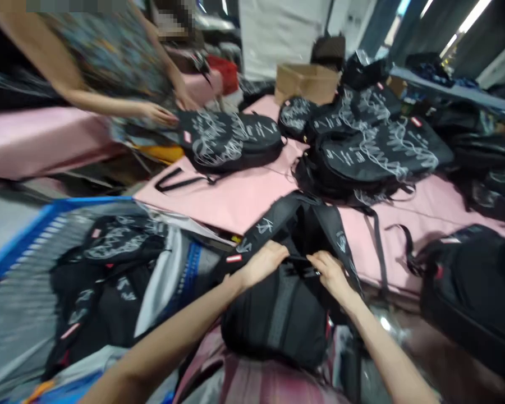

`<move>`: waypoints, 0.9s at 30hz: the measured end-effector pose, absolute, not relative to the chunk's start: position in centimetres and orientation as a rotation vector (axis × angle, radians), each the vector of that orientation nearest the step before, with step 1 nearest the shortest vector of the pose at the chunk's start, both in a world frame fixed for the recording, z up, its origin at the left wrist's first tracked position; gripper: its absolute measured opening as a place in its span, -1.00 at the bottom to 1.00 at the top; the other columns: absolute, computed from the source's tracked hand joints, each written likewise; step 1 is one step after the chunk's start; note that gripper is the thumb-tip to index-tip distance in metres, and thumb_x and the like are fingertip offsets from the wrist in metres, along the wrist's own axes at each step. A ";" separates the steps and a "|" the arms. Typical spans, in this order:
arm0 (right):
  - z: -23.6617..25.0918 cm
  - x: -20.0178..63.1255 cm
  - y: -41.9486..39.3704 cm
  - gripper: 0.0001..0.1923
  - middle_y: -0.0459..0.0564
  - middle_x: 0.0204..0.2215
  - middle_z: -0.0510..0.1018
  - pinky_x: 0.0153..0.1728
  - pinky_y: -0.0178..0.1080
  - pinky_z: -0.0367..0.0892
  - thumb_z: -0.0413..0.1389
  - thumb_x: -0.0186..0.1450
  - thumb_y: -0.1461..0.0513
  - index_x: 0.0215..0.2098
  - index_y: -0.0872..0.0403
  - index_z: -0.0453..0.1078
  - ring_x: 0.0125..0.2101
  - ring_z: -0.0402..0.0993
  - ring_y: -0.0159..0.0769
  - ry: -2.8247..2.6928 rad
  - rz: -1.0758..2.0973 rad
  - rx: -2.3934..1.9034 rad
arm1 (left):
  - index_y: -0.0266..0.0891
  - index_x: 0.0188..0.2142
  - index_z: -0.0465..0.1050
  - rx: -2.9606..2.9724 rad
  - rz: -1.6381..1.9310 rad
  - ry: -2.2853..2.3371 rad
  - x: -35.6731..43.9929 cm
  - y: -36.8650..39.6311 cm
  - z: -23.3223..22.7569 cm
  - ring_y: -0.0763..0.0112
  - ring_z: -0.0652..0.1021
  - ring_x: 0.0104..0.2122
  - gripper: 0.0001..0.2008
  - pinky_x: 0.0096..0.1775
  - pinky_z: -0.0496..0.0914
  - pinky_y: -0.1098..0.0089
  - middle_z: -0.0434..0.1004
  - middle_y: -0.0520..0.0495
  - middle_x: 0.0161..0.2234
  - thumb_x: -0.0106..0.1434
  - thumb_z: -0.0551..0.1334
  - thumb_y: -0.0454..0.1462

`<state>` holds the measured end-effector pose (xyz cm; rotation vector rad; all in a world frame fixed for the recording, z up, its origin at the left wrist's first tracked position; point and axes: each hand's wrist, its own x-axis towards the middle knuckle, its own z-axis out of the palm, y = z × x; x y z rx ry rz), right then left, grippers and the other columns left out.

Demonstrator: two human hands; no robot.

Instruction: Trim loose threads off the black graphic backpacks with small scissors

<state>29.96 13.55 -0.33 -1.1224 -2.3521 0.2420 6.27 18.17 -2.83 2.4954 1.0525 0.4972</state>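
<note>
A black backpack (278, 314) leans from the table edge toward my body, its padded back panel facing up and white scribbled marks on its shoulder straps. My left hand (267, 262) is closed on a thin black chest strap (298, 258) that runs between the two shoulder straps. On the other side, my right hand (329, 273) pinches the same strap, a short span of it showing between my fingers. Blur hides whether a buckle sits there. A red label (233, 258) shows on the left shoulder strap, beside my left wrist.
Several black backpacks (382, 148) with white scribbles lie on the pink table (219, 202). Across it, another person's hand (162, 115) touches a backpack (231, 137). A blue-edged crate (46, 221) at left holds another backpack (113, 280). A cardboard box (307, 81) stands behind; a dark bag (473, 292) sits right.
</note>
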 end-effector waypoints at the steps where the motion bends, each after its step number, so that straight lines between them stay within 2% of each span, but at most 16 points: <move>1: -0.4 29.9 13.3 -0.34 0.07 -0.22 0.42 -0.16 -0.13 0.36 -0.21 0.06 0.58 0.04 0.08 0.30 -0.12 0.30 -0.20 -2.357 0.275 -1.147 | -0.25 -0.29 0.38 2.477 0.549 1.016 6.1 18.1 -3.3 0.37 0.45 -0.24 -0.75 -0.09 0.27 0.28 0.47 -0.07 -0.31 0.35 -0.05 -0.30; 5: -0.8 29.9 12.4 -0.33 0.05 -0.21 0.41 -0.11 -0.13 0.32 -0.20 0.11 0.57 0.11 0.05 0.23 -0.10 0.27 -0.21 -2.351 0.338 -1.211 | -0.23 -0.25 0.39 2.451 0.768 0.997 5.9 17.3 -4.0 0.40 0.43 -0.21 -0.78 -0.09 0.28 0.31 0.45 -0.06 -0.25 0.35 -0.02 -0.31; 11: -1.2 30.1 12.0 -0.29 0.04 -0.20 0.39 -0.08 -0.11 0.29 -0.21 0.11 0.57 0.17 0.01 0.15 -0.09 0.26 -0.22 -2.353 0.387 -1.151 | -0.25 -0.26 0.41 2.518 0.766 0.999 5.8 16.6 -3.2 0.41 0.41 -0.27 -0.81 -0.15 0.30 0.34 0.43 -0.05 -0.32 0.33 0.02 -0.32; 16: -1.7 30.0 11.5 -0.33 0.03 -0.22 0.39 -0.11 -0.14 0.30 -0.21 0.16 0.56 0.18 0.02 0.14 -0.12 0.27 -0.23 -2.336 0.421 -1.159 | -0.27 -0.19 0.42 2.541 0.734 0.895 5.0 16.1 -3.5 0.36 0.43 -0.20 -0.81 -0.10 0.30 0.32 0.46 -0.09 -0.31 0.29 0.05 -0.38; 19: -2.2 30.3 11.8 -0.34 0.03 -0.21 0.40 -0.10 -0.13 0.29 -0.19 0.15 0.55 0.16 0.01 0.17 -0.10 0.27 -0.22 -2.299 0.433 -1.200 | -0.27 -0.23 0.46 2.467 0.571 0.952 5.5 17.2 -2.3 0.34 0.44 -0.21 -0.78 -0.08 0.28 0.31 0.48 -0.11 -0.31 0.30 0.03 -0.33; 23: -1.9 31.1 13.7 -0.44 0.03 -0.21 0.42 -0.10 -0.13 0.30 -0.16 0.17 0.53 0.05 0.03 0.29 -0.11 0.29 -0.23 -2.188 0.422 -1.205 | -0.22 -0.30 0.49 1.999 0.096 1.215 9.0 22.4 0.9 0.37 0.48 -0.25 -0.82 -0.10 0.28 0.40 0.52 -0.02 -0.36 0.22 0.15 -0.21; 25: -1.5 31.5 14.7 -0.49 0.03 -0.22 0.44 -0.13 -0.14 0.31 -0.14 0.17 0.52 -0.01 0.04 0.34 -0.14 0.32 -0.24 -2.168 0.417 -1.190 | -0.28 -0.46 0.49 1.824 -0.054 1.294 11.9 25.2 1.8 0.36 0.51 -0.37 -0.84 -0.21 0.33 0.43 0.50 -0.02 -0.52 0.13 0.24 -0.22; 27: -1.1 31.7 15.3 -0.53 0.03 -0.25 0.45 -0.18 -0.16 0.33 -0.13 0.17 0.51 -0.06 0.07 0.37 -0.19 0.34 -0.25 -2.163 0.402 -1.187 | -0.34 -0.60 0.44 1.707 -0.145 1.346 14.7 27.0 1.7 0.36 0.50 -0.52 -0.77 -0.36 0.36 0.43 0.44 -0.04 -0.67 0.06 0.30 -0.21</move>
